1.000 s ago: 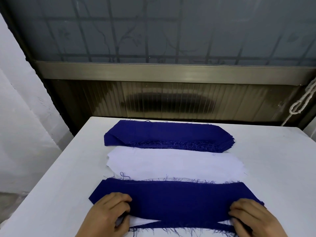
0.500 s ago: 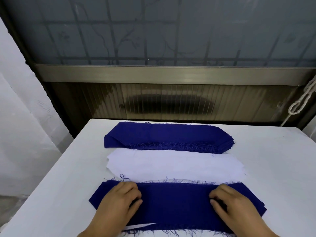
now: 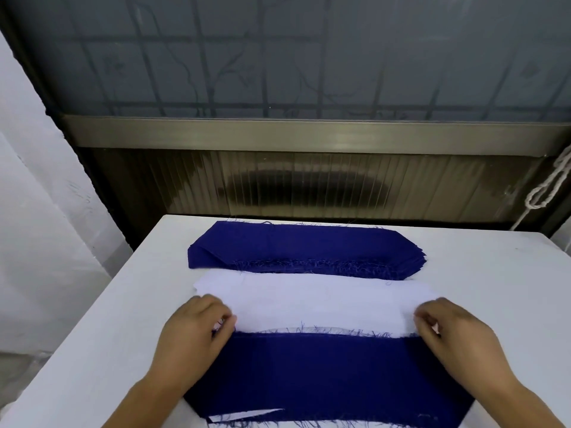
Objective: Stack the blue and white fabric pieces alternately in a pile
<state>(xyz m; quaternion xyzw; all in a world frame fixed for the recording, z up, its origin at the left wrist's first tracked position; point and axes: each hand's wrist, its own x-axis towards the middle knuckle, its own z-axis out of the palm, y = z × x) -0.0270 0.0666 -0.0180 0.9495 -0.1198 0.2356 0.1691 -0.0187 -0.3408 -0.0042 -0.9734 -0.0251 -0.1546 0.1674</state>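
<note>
Three groups of fabric lie on the white table [image 3: 494, 288]. At the back is a stack of blue pieces [image 3: 302, 250] with frayed edges. In the middle lies the stack of white pieces [image 3: 318, 299]. Nearest me is the mixed pile, topped by a blue piece [image 3: 324, 372], with a white sliver showing at its front left edge. My left hand [image 3: 197, 329] pinches the near left corner of the top white piece. My right hand [image 3: 448, 329] pinches its near right corner. Both forearms cross the ends of the near pile.
The table's far edge meets a ribbed glass panel and a metal window sill [image 3: 309, 137]. A white knotted cord [image 3: 550, 186] hangs at the right. A white wall [image 3: 37, 227] runs along the left side, beyond the table's left edge.
Both hands have left the top of the near blue piece and moved forward and outward to the near corners of the white stack, fingers now pinched on the top white piece.
</note>
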